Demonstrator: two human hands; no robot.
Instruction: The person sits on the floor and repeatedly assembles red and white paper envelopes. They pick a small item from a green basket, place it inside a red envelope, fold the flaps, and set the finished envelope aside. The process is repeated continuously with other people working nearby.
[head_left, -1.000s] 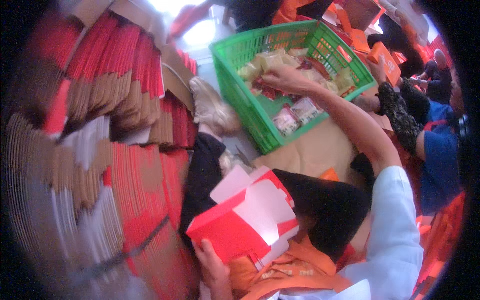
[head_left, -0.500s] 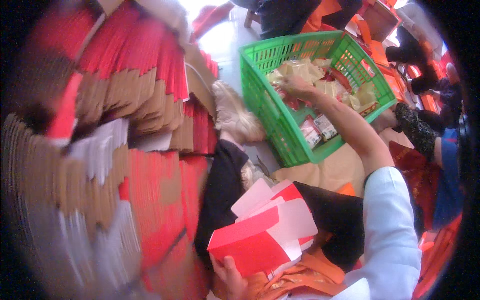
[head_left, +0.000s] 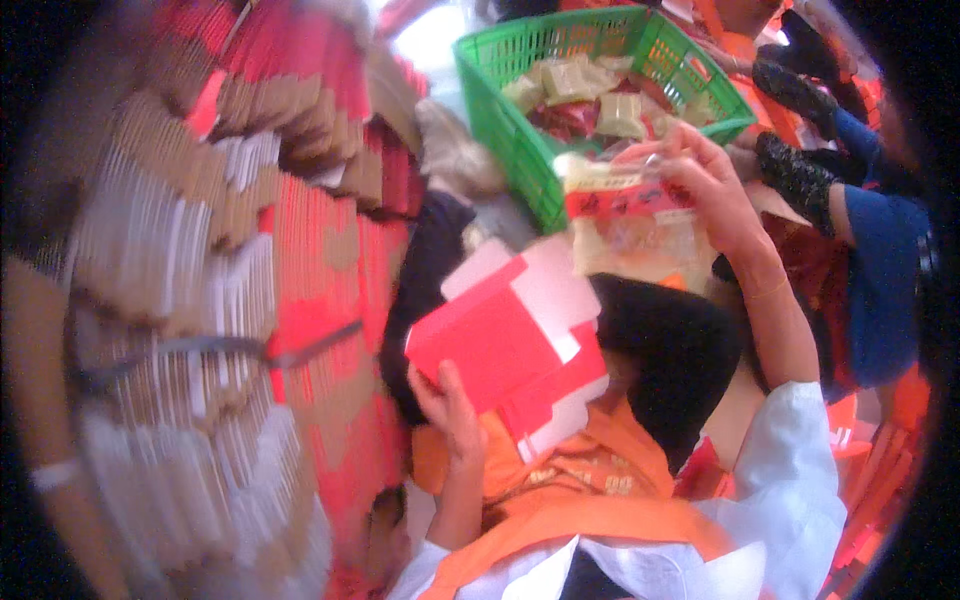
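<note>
My left hand [head_left: 455, 415] is closed on the lower left edge of a red cardboard box [head_left: 490, 345], whose pale inner flaps stand open toward the upper right. My right hand [head_left: 700, 180] pinches the top of a clear plastic packet [head_left: 635, 220] with a red band and pale yellowish contents. That packet hangs above my lap, to the upper right of the box. Just beyond it stands a green plastic crate [head_left: 510, 150] holding several similar packets [head_left: 580, 80].
Stacks of flat red and brown cardboard [head_left: 320, 270] fill the left side, with a dark strap [head_left: 310, 345] across them. An orange apron [head_left: 590, 460] covers my lap. At the right are another person's blue-clad leg [head_left: 880, 290] and dark patterned shoes [head_left: 795, 175].
My right hand has come out of the crate toward me, now with a packet in it. The box in my left hand has turned, showing more of its flaps. The view has shifted.
</note>
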